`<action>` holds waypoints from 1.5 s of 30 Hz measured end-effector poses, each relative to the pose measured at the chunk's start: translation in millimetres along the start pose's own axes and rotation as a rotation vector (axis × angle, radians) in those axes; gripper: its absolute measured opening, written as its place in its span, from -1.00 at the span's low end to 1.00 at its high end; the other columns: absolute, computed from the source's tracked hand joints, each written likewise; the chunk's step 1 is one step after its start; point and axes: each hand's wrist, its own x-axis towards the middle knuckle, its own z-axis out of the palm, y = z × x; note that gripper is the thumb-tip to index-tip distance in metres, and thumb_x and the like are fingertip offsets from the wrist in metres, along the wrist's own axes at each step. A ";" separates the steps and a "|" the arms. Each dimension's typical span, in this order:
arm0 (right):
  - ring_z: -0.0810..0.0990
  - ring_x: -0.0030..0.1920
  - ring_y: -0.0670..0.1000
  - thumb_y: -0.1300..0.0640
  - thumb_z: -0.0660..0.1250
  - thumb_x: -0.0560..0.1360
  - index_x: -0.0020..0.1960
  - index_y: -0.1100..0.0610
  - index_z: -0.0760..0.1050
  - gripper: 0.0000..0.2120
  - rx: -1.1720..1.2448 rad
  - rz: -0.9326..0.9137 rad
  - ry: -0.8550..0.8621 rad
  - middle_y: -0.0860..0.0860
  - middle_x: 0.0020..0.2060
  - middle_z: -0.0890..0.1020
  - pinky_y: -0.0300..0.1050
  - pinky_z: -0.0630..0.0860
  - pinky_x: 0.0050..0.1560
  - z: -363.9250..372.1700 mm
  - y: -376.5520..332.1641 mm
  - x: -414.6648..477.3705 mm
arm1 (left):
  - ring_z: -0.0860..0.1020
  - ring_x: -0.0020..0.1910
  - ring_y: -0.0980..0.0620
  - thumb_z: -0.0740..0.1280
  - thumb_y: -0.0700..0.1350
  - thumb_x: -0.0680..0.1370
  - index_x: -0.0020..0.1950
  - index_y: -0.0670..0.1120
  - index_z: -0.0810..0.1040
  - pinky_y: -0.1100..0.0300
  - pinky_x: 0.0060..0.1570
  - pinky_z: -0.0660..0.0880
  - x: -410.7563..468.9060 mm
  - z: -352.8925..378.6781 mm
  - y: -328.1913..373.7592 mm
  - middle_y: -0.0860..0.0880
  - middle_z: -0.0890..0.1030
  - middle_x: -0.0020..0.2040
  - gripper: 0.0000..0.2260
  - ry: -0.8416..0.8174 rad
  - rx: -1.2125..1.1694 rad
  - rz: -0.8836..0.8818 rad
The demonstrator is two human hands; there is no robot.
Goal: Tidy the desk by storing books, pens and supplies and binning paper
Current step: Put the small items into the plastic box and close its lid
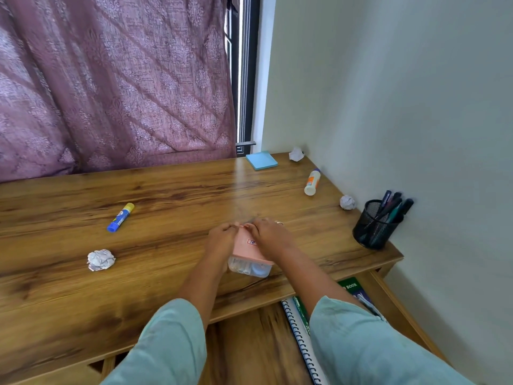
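1. Pinching the far edge of the pink lid [244, 250], left hand [222, 240] and right hand [268, 237] hold the small box [249, 269].
2. It stands on the table [166, 287], near the front edge.
3. Probably light, stiff, slippery plastic; hold both sides.

**One Head-Worn View, Angled Down at the Tabletop**

A single wide-angle camera sits on the person's head, facing forward and down. It looks from close above both forearms, so the fingers [231, 225] on the pink-lidded box [249, 252] fall near the frame's centre. Beyond the fingers the tabletop [166, 195] runs to a curtain [111, 79]. Right of them rises a wall [402, 93], and nearer than them lies an open drawer [249, 343].
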 end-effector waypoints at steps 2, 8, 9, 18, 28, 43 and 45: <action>0.52 0.13 0.13 -0.11 -0.04 0.64 0.22 0.08 0.51 -0.56 0.003 -0.006 0.003 0.10 0.14 0.56 0.03 0.40 0.13 0.6 0.1 -0.3 | 0.59 -0.13 -0.15 0.34 -0.10 0.54 -0.19 0.01 0.59 -0.06 -0.02 0.56 1.5 2.7 -1.7 -0.14 0.64 -0.08 -0.88 0.022 -0.010 -0.013; 0.54 0.08 0.14 -0.17 -0.03 0.62 0.12 0.09 0.54 -0.52 0.030 0.010 0.058 0.09 0.05 0.59 0.06 0.49 0.05 3.7 0.8 0.1 | 0.51 -0.34 0.05 0.32 -0.11 0.56 -0.27 0.01 0.55 0.20 -0.34 0.43 1.4 10.0 -5.3 0.00 0.57 -0.28 -0.81 0.118 0.012 0.068; 0.55 0.06 0.14 -0.19 -0.03 0.62 0.09 0.10 0.54 -0.51 0.017 0.021 0.083 0.09 0.03 0.59 0.06 0.50 0.03 3.3 -0.2 -1.7 | 0.50 -0.34 0.07 0.32 -0.10 0.56 -0.24 0.01 0.56 0.21 -0.36 0.42 0.6 10.2 -5.1 0.03 0.56 -0.30 -0.83 0.128 0.031 0.073; 0.57 -0.05 0.06 -0.43 0.10 0.44 0.03 0.08 0.51 -0.40 0.268 0.471 0.141 0.02 -0.05 0.60 -0.07 0.43 -0.17 2.3 -7.7 -30.6 | 0.60 -0.21 -0.04 0.35 0.03 0.53 -0.08 -0.02 0.62 0.02 -0.12 0.56 -8.7 6.8 -8.2 -0.03 0.64 -0.20 -0.86 0.188 0.134 0.080; 0.62 -0.01 0.09 -0.25 0.07 0.57 0.14 -0.05 0.42 -0.65 1.156 0.661 -0.097 0.08 0.05 0.62 -0.09 0.59 -0.22 9.0 -15.3 -92.1 | 0.58 -0.11 -0.05 0.23 0.17 0.55 -0.03 0.05 0.53 0.03 -0.06 0.54 -42.7 -5.3 -20.7 -0.02 0.61 -0.12 -0.78 0.177 0.313 0.086; 0.60 -0.13 0.01 -0.05 0.11 0.63 -0.01 -0.07 0.46 -0.83 1.122 0.443 -0.280 0.01 -0.11 0.60 -0.03 0.60 -0.27 50.4 -11.3 -233.2 | 0.53 -0.28 -0.01 0.15 -0.12 0.64 -0.03 -0.07 0.53 0.21 -0.40 0.42 -216.6 -59.2 -106.4 -0.08 0.61 -0.16 -0.83 0.063 0.136 -0.107; 0.59 -0.09 -0.01 -0.01 0.11 0.64 0.04 -0.06 0.43 -0.87 1.103 0.441 -0.375 -0.02 -0.09 0.59 -0.02 0.60 -0.17 59.9 -12.2 -245.8 | 0.56 -0.18 -0.01 0.14 -0.11 0.64 0.01 -0.05 0.53 0.19 -0.34 0.48 -229.2 -67.7 -123.5 -0.07 0.61 -0.08 -0.83 0.079 0.179 -0.161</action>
